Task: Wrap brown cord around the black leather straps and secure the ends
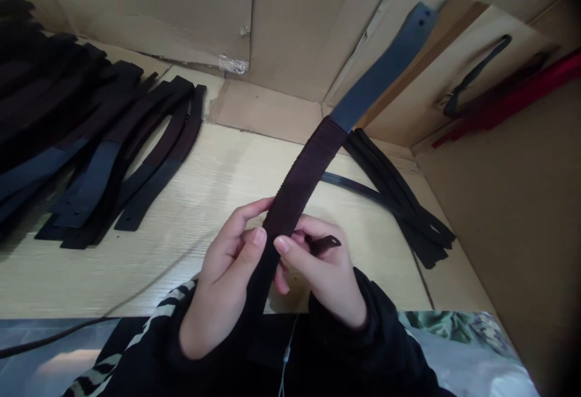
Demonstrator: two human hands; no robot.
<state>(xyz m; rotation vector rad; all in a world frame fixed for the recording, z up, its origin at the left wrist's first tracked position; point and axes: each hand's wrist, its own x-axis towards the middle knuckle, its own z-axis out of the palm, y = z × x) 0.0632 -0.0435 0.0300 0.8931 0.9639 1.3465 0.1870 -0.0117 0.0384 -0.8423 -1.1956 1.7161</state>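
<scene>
A long, curved, flat strip [305,170] slants up from my lap toward the upper right. Its middle is wrapped in dark brown ribbed material, and its bare blue-grey far end has small holes. My left hand [222,276] grips the strip's left edge, thumb on the face and fingers behind. On the right edge, my right hand [329,264] pinches the same strip with the thumb on top. A small dark piece with a hole in its tip [327,243] juts from between the right hand's fingers; the rest of it is hidden. The strip's near end is lost against dark clothing.
Many similar wrapped strips [97,161] are heaped at the left. Several black strips [399,203] lie crossed on the pale table [181,264] at right. Cardboard walls [290,28] enclose the back and right. A dark looped item [476,73] hangs on the right panel.
</scene>
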